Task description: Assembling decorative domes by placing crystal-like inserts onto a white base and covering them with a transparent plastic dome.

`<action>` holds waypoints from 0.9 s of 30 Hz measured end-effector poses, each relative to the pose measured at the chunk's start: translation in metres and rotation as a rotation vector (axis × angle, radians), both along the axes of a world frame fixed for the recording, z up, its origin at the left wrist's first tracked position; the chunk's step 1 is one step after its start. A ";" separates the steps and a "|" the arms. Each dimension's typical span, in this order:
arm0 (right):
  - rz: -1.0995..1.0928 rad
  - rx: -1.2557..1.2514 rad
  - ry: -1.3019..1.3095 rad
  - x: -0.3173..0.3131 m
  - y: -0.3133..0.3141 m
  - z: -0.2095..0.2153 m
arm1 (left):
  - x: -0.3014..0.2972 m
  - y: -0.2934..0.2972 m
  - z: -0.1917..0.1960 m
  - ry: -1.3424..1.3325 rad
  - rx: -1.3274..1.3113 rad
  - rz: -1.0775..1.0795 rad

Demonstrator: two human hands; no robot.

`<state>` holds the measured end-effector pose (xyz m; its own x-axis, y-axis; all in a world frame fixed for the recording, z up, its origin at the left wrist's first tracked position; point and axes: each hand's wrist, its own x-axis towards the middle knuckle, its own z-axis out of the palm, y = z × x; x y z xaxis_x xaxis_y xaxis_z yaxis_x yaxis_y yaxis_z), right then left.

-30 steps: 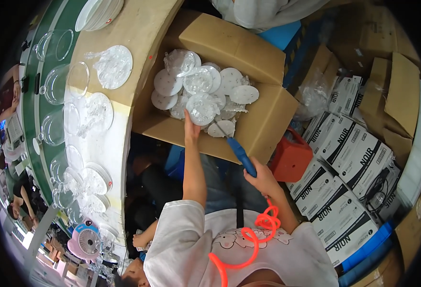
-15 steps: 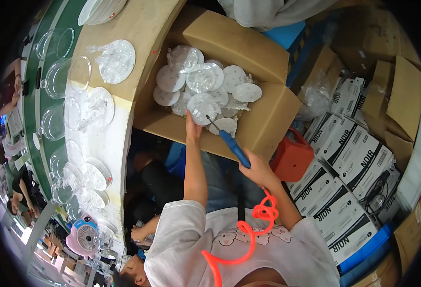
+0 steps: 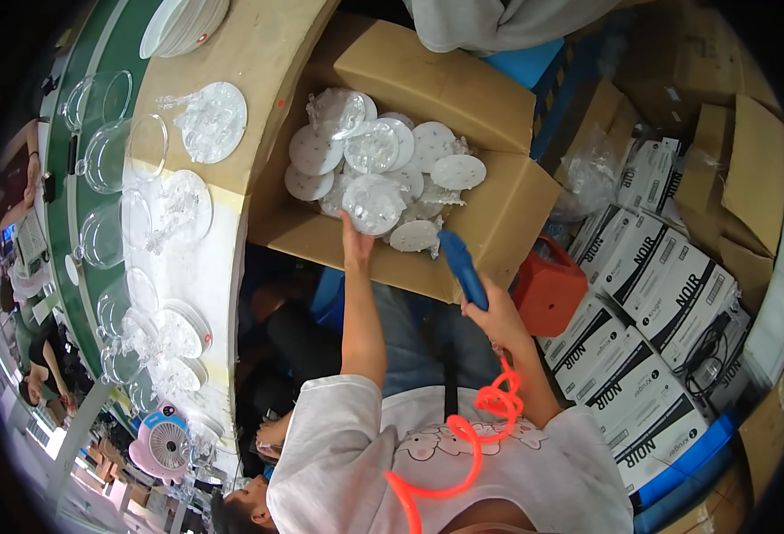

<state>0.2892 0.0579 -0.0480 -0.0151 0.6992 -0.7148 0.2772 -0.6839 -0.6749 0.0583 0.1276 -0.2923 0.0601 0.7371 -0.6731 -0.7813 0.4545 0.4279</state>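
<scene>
Many white discs (image 3: pixel 372 149) heaped in cardboard box (image 3: pixel 419 67); left hand (image 3: pixel 357 242) holding one by edge; right hand (image 3: pixel 493 315) wrapped around blue tool (image 3: pixel 463 267), red coiled cord (image 3: pixel 445 493) near wrist.

White discs (image 3: pixel 315 153) with clear pieces are held in a heap by the open cardboard box (image 3: pixel 428 71). On the desk (image 3: pixel 272 58), partly brown and partly white, a stack of pale plates (image 3: pixel 178 27) is set, and clear-topped discs (image 3: pixel 215 125) are spread out.
</scene>
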 end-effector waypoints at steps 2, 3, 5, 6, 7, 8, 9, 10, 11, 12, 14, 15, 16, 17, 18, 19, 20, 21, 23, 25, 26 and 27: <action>0.062 0.004 0.001 -0.006 0.006 0.001 | 0.001 -0.001 -0.002 0.016 -0.064 -0.075; 0.156 -0.056 -0.013 -0.010 0.010 0.005 | 0.002 -0.002 -0.003 0.017 -0.065 -0.077; 0.257 -0.009 -0.035 -0.017 0.011 0.005 | 0.002 -0.003 -0.006 0.007 -0.060 -0.091; 0.277 -0.048 -0.041 -0.019 0.012 0.009 | 0.000 -0.005 -0.006 0.009 -0.061 -0.091; 0.297 -0.087 -0.047 -0.020 0.013 0.011 | 0.000 -0.005 -0.006 0.010 -0.068 -0.095; 0.297 -0.087 -0.047 -0.018 0.011 0.010 | -0.001 -0.004 -0.005 0.012 -0.075 -0.100; 0.275 -0.064 -0.058 -0.014 0.006 0.008 | 0.000 -0.003 -0.005 0.013 -0.075 -0.099; 0.250 -0.045 -0.070 -0.009 0.001 0.005 | 0.002 -0.002 -0.003 0.034 -0.066 -0.068; 0.128 -0.145 -0.022 -0.003 -0.003 0.001 | 0.005 -0.001 0.000 0.056 -0.057 -0.037; 0.125 -0.147 -0.023 0.002 -0.006 0.000 | 0.006 -0.001 0.002 0.054 -0.060 -0.040; 0.276 -0.146 -0.022 0.005 -0.007 0.001 | 0.000 0.000 0.000 0.034 -0.057 0.043; 0.291 -0.145 -0.021 0.006 -0.006 0.002 | 0.000 0.001 -0.002 0.035 -0.055 0.043; 0.191 -0.135 -0.012 0.010 -0.008 -0.003 | -0.001 0.001 -0.003 0.024 -0.053 0.043; 0.091 -0.124 -0.002 0.014 -0.008 -0.007 | 0.000 0.001 -0.004 0.013 -0.050 0.044; 0.113 -0.131 -0.010 0.017 -0.009 -0.008 | 0.001 0.000 -0.004 0.014 -0.048 0.045; 0.113 -0.130 -0.010 0.015 -0.007 -0.007 | 0.000 0.000 -0.005 0.005 -0.051 0.055; 0.131 -0.122 -0.023 0.011 -0.006 -0.007 | -0.002 -0.001 -0.006 -0.003 -0.054 0.069; 0.153 -0.114 -0.034 0.008 -0.004 -0.007 | -0.005 -0.002 -0.006 0.000 -0.053 0.075; 0.178 -0.083 0.030 0.008 -0.007 -0.015 | -0.006 -0.001 -0.002 0.009 -0.055 0.078; 0.226 -0.119 0.140 0.004 -0.015 -0.023 | -0.011 -0.002 0.005 -0.005 -0.017 0.013; 0.113 -0.119 0.216 0.001 -0.019 -0.021 | -0.010 -0.001 0.013 -0.008 -0.007 0.034; 0.004 -0.124 0.297 0.000 -0.022 -0.017 | -0.011 0.000 0.023 0.005 -0.012 0.063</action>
<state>0.2892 0.0362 -0.0652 -0.2386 0.6065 -0.7584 0.0837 -0.7652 -0.6383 0.0471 0.1271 -0.2696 0.0101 0.7315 -0.6818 -0.8065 0.4091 0.4269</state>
